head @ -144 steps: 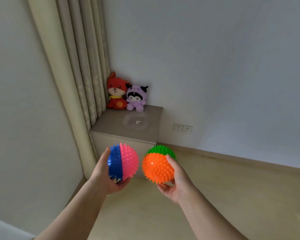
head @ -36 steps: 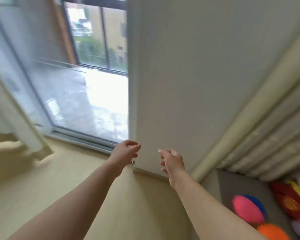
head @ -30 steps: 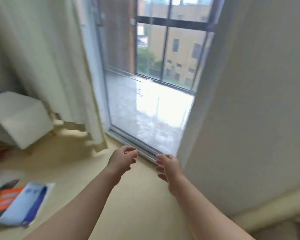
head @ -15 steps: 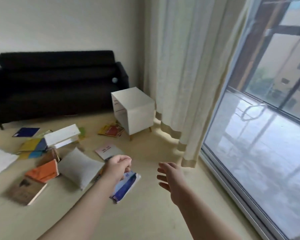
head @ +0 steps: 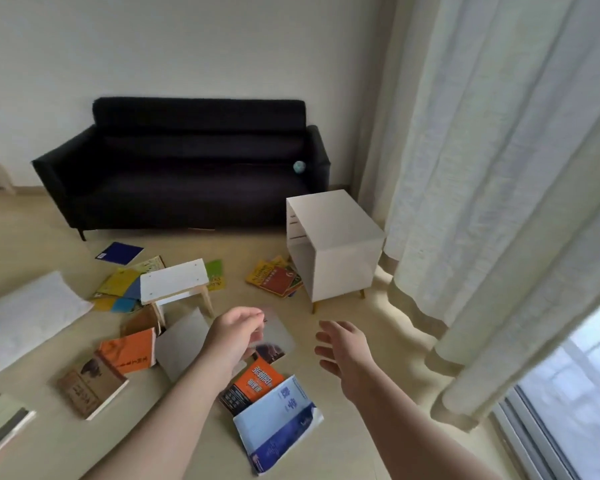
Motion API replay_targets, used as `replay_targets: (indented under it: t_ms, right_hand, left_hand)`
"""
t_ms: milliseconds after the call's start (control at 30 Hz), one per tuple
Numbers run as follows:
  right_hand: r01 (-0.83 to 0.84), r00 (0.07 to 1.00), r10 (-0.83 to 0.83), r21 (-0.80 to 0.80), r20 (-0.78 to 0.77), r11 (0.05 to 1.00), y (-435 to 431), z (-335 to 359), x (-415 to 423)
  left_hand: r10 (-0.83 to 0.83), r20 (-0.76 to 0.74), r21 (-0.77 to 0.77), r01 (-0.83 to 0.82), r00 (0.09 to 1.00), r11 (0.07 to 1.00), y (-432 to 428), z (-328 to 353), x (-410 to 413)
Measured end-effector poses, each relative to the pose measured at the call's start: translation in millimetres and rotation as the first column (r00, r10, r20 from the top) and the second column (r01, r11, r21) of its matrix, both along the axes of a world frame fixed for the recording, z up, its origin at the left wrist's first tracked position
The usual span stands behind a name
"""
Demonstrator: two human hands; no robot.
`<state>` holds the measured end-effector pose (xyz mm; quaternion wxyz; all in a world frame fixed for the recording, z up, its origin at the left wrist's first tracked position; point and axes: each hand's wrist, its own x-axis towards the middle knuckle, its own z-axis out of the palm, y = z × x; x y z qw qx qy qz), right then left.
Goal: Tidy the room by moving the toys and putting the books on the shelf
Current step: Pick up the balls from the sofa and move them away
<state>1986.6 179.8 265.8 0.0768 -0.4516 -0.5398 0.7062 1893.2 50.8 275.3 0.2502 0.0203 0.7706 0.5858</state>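
Several books lie scattered on the floor: a blue-and-white book [head: 278, 423] nearest me, an orange-and-black one [head: 253, 384] beside it, an orange book [head: 129, 351], a brown one [head: 90, 386], and a red-and-yellow pile [head: 274, 277] by the white shelf cabinet [head: 336, 244]. More yellow and blue books [head: 118, 287] lie near a small white stool [head: 175, 282]. A small ball [head: 299, 167] sits on the sofa. My left hand [head: 236, 336] hangs loosely curled and holds nothing. My right hand [head: 345, 351] is spread, empty, above the floor.
A black sofa [head: 187, 164] stands against the far wall. A white pillow [head: 25, 317] and a grey cushion [head: 182, 342] lie on the floor. Long pale curtains [head: 492, 168] hang on the right beside a glass door [head: 575, 386].
My view has swung from the corner cabinet, where the spiky balls now sit, past the window to the sofa side. Both hands are empty and stayed out in front.
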Motion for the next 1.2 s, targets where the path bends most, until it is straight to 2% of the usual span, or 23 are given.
replay_targets:
  t_ms: [233, 433, 600, 833, 933, 1200]
  right_hand:
    - [-0.086, 0.995, 0.086, -0.015, 0.052, 0.996, 35.8, -8.5, -128.7]
    - [-0.073, 0.995, 0.073, 0.004, 0.072, 0.997, 69.0, -9.4, -216.3]
    - [-0.094, 0.991, 0.099, -0.060, 0.085, 0.994, 104.5, -17.4, -287.4]
    - [-0.115, 0.988, 0.121, -0.071, 0.098, 0.991, 201.2, -39.2, -425.9]
    - [-0.151, 0.984, 0.158, -0.091, 0.081, 0.984, 261.0, -45.3, -499.1]
    - [-0.227, 0.958, 0.245, -0.127, 0.149, 0.966, 358.6, -41.2, -638.2]
  left_hand:
    - [0.104, 0.032, 0.003, -0.105, 0.994, 0.995, 26.4, -13.3, -120.1]
    - [0.036, -0.029, -0.057, -0.038, 0.999, 0.998, 56.7, -8.9, -211.8]
    - [0.005, 0.015, -0.065, -0.004, 1.000, 0.998, 98.5, -12.0, -284.9]
    - [0.025, 0.061, -0.088, -0.020, 0.998, 0.996, 192.9, -35.4, -411.1]
    - [0.105, 0.070, -0.076, -0.100, 0.992, 0.992, 249.0, -42.8, -477.7]
    - [0.180, 0.108, -0.125, -0.166, 0.978, 0.978, 333.3, -27.1, -602.1]
